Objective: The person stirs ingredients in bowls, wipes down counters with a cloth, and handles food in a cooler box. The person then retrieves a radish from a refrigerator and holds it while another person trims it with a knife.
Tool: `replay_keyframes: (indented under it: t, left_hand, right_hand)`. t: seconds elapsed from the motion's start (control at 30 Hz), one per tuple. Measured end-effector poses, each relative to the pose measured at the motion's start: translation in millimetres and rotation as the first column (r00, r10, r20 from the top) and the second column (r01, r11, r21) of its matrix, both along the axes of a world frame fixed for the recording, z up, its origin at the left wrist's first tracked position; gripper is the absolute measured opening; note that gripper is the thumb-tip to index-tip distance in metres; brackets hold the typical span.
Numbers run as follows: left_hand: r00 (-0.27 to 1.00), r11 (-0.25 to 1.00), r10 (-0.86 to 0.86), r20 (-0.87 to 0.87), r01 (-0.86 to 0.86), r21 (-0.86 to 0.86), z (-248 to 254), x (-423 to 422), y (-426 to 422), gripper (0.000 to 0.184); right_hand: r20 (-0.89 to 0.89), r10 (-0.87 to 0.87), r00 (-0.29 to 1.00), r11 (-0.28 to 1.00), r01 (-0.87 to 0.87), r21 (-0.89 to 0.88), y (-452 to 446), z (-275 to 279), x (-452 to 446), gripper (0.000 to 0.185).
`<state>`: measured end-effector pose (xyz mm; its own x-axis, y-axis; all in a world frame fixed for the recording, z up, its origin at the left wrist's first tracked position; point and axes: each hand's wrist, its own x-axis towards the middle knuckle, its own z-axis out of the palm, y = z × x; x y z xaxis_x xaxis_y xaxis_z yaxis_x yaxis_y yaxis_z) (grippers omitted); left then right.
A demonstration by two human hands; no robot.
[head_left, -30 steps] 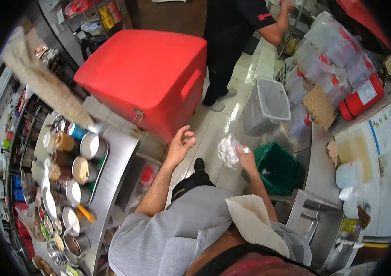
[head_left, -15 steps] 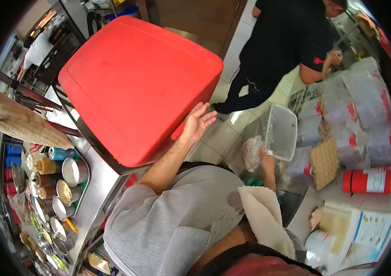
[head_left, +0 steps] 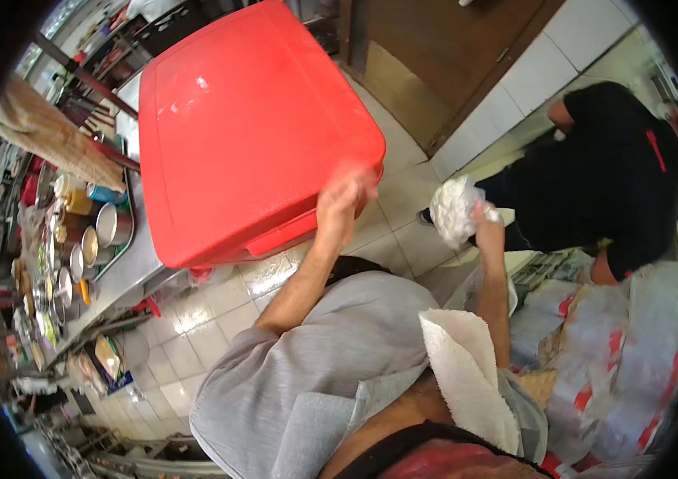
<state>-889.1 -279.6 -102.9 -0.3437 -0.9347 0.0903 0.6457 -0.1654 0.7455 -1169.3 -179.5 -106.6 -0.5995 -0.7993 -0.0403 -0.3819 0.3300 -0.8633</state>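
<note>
Mid-frame, left hand (head_left: 342, 209) raised, blurred, loosely open by the box (head_left: 251, 136); right of centre, right hand (head_left: 488, 226) clutching a bag (head_left: 455, 211).

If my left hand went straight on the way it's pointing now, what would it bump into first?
Most likely the red box. Your left hand, blurred, points toward it and overlaps its near edge in the picture. Depth is unclear, so it might pass over instead.
</note>
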Motion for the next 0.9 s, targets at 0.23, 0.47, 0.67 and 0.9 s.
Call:
replay_keyframes:
  t: [0.23, 0.47, 0.67, 0.9]
  left_hand:
    - [0.989, 0.978, 0.143, -0.03, -0.146, -0.151, 87.6, 32.0, -37.9, 0.031]
    - [0.879, 0.836, -0.119, 0.461, -0.162, 0.524, 1.3, 18.9, 24.8, 0.033]
    - [0.996, 0.804, 0.088, 0.002, -0.072, 0.59, -25.7, 8.4, 15.0, 0.025]
    - [0.801, 0.835, 0.551, 0.236, -0.527, -0.158, 44.6, 4.9, -27.2, 0.038]
  right_hand:
    - [0.29, 0.172, 0.941, 0.973, -0.117, -0.197, -92.1, 24.8, -20.2, 0.035]
    - [0.244, 0.243, 0.939, 0.97, -0.235, -0.063, -158.7, -15.7, -21.6, 0.043]
    - [0.054, 0.333, 0.942, 0.938, -0.336, 0.089, -194.4, -8.5, -19.0, 0.043]
    - [0.153, 0.471, 0.869, 0.881, -0.472, -0.032, -262.8, 21.9, -44.6, 0.042]
